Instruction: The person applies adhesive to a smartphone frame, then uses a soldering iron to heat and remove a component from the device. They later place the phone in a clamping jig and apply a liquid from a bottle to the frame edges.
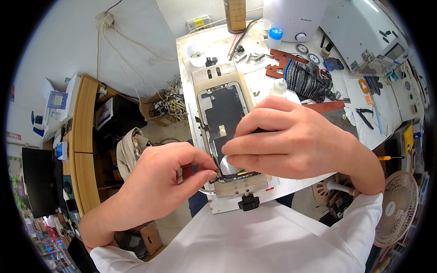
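A phone-shaped dark panel with a thin frame (222, 107) lies in a clamping fixture (249, 86) with pale inner walls. My left hand (166, 175) is at the panel's lower left corner. Its thumb and index finger are pinched at the dark edge; whatever is between them is too small to name. Across the panel's right side lies my right hand (287, 141), fingers bent and closed. A thin silvery piece (226, 166) shows just under its fingertips, against the lower part of the panel. The palm side of that hand is hidden.
A black knob (248, 202) sticks out at the fixture's near end. Right of the fixture are a small white bottle (278, 87), a grey-black knitted glove (309, 79) and pliers (365, 118). A brown can (235, 16) stands at the back. A fan (396, 208) is at lower right.
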### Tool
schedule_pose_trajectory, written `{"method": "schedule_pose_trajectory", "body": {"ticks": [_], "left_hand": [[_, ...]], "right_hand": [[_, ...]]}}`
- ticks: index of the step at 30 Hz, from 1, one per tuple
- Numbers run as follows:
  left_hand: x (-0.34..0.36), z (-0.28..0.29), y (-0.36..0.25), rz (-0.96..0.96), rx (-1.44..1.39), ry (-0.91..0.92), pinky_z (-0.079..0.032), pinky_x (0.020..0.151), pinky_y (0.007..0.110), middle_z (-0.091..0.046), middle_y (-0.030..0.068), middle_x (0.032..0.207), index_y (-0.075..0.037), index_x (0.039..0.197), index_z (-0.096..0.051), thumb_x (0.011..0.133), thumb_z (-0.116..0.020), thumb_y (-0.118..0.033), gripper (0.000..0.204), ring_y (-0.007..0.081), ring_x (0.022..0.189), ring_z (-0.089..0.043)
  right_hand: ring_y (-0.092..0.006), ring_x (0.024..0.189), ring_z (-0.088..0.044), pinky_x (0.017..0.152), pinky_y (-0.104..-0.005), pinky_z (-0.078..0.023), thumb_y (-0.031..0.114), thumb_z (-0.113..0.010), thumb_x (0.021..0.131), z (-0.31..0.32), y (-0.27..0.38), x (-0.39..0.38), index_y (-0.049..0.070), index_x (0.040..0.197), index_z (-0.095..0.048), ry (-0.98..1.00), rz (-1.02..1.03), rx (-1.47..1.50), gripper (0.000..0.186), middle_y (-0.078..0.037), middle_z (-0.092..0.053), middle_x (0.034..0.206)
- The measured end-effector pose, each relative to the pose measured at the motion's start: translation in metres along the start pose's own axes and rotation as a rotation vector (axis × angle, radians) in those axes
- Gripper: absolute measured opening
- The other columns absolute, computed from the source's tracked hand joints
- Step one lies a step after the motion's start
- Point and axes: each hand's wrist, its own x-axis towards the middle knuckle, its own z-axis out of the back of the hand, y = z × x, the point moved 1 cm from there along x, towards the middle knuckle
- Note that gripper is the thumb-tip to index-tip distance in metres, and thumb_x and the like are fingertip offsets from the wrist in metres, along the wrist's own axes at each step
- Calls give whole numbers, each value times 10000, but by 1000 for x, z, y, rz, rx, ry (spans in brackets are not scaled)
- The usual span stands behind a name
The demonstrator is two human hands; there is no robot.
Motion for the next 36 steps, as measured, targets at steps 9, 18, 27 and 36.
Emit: {"method": "schedule_pose_trajectory", "body": {"ticks": [9,18,27,36], "left_hand": [[5,5,-5,55,10,62,-421,528,213,-707,-12,808,-23,998,-766,943,-791,-84,86,12,631,-561],[11,7,-9,139,-3,117,-461,569,234,-696,-12,792,-25,975,-758,949,-783,-114,97,43,665,-588],[12,6,-5,114,-6,122,-476,583,250,-697,9,795,-6,977,-753,961,-758,-110,105,59,691,-602],[15,7,-4,86,1,145,-481,598,262,-684,30,781,30,977,-744,966,-750,-108,139,73,694,-600]], "right_hand": [[-211,958,-668,761,-353,-526,127,-826,760,13,7,0,31,909,-780,11,-31,-80,183,-35,-751,1064],[-188,899,-688,712,-331,-499,149,-835,756,27,30,3,41,935,-788,143,-67,-192,214,-31,-749,1067],[-176,905,-689,711,-325,-497,192,-829,758,31,35,8,53,947,-787,233,-91,-218,238,-25,-750,1082],[-244,888,-716,760,-350,-541,138,-834,709,49,33,-8,42,985,-792,68,-205,-355,295,-80,-765,1071]]}}
